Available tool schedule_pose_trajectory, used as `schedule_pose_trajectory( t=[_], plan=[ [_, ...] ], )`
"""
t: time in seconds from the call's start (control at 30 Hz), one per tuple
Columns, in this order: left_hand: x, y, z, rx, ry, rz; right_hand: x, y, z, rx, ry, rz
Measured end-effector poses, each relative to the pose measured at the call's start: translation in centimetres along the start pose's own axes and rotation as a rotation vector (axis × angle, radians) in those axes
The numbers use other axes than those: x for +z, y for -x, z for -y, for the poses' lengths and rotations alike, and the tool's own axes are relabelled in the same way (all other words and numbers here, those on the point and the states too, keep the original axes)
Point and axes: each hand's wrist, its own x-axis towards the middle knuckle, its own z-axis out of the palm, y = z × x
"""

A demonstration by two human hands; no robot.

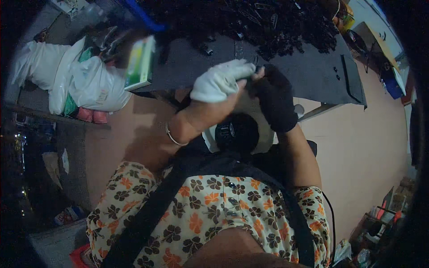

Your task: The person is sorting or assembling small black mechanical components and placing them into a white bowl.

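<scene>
While a small dark piece (258, 69) is held between the white-gloved left hand (219, 81) and the black-gloved right hand (275, 99), at the near edge of a grey counter (308, 80), its direction and long axis are obscured; which grip is closed on it cannot be told. Black parts (290, 27) are heaped behind, above a pinkish floor (353, 143).

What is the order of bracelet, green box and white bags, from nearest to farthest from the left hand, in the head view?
1. Bracelet, on the wrist of the left hand.
2. Green box, to the left.
3. White bags, farther left, past the box.
</scene>
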Motion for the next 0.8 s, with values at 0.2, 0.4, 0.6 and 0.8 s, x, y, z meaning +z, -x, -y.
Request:
schedule_pose_trajectory(
  t=[0.2, 0.4, 0.6, 0.8],
  plan=[
    [0.1, 0.7, -0.1, -0.091, 0.104, -0.043, 1.2, 0.6, 0.7, -0.034, 0.081, -0.039],
    [-0.5, 0.8, 0.2, -0.435, 0.511, 0.039, -0.3, -0.6, -0.4, -0.467, 0.487, -0.191],
    [-1.2, 1.2, 1.4, -0.365, 0.467, 0.185, -1.9, -0.6, 0.4, -0.157, 0.613, 0.170],
    [-3.3, -0.4, 5.2, -0.262, -0.219, 0.184, -4.6, -2.2, 2.2, -0.140, 0.944, 0.099]
  ],
)
